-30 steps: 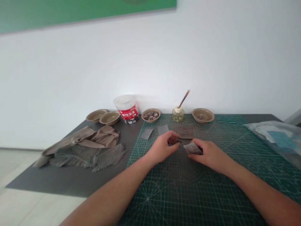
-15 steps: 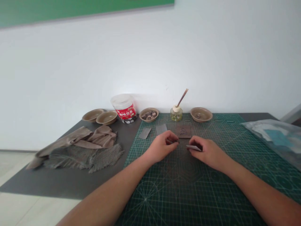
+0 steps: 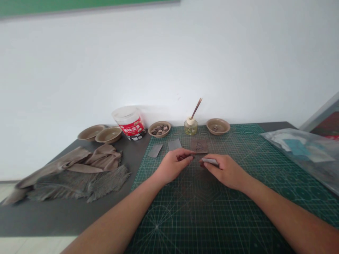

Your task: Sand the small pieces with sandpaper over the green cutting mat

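My left hand (image 3: 176,163) pinches a small dark brown piece (image 3: 193,156) between thumb and fingertips, above the green cutting mat (image 3: 185,218). Opposite it, a short gap away, my right hand (image 3: 225,169) is closed on a folded grey sheet (image 3: 210,161) that looks like sandpaper. Just beyond both hands lies a flat brown square (image 3: 199,145) with dark marks on it. Two more grey sheets lie on the mat, one rectangle (image 3: 155,150) at the left and another sheet (image 3: 174,144) partly behind my left hand.
Along the wall stand a bowl of small brown pieces (image 3: 154,133), a glass jar with sticks (image 3: 191,128), a bowl with little in it (image 3: 224,132), a clear plastic tub (image 3: 129,121) and two stacked-looking bowls (image 3: 108,135). Cloths (image 3: 87,180) lie left, a plastic bag (image 3: 299,144) right.
The view has shifted a little to the right. My left fingers have straightened over the small piece, and my right hand has turned the grey sheet slightly and come nearer the left.
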Motion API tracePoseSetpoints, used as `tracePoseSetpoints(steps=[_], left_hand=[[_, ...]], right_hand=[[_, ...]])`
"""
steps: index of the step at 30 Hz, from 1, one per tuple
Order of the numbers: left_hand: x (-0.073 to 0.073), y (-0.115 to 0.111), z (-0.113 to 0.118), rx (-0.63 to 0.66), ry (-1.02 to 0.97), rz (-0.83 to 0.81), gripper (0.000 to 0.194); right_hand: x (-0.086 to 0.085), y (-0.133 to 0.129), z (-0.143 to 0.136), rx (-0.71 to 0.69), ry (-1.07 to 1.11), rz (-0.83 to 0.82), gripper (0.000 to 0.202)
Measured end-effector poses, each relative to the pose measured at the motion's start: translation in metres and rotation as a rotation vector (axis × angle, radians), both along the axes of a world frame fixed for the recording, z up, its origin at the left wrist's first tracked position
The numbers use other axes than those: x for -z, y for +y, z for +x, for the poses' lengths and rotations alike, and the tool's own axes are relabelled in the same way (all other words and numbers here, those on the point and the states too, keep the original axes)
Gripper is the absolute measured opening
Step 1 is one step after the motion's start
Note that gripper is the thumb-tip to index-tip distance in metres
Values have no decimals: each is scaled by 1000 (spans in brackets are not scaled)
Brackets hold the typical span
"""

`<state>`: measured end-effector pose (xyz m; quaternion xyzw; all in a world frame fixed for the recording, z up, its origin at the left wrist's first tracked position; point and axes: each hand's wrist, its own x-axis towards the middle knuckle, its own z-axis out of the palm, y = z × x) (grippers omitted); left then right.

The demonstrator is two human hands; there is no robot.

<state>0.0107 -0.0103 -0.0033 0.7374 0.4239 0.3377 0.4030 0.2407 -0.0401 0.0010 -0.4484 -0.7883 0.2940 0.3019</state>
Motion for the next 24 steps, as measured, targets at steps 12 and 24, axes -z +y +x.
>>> tracePoseSetpoints(steps=[12, 24], left_hand=[[4, -3, 5, 99, -233, -297, 30], [7, -3, 5, 142, -217, -284, 31]], right_hand=[[4, -9, -9, 58, 275, -265, 10], [4, -7, -10, 50, 326, -98, 8]])
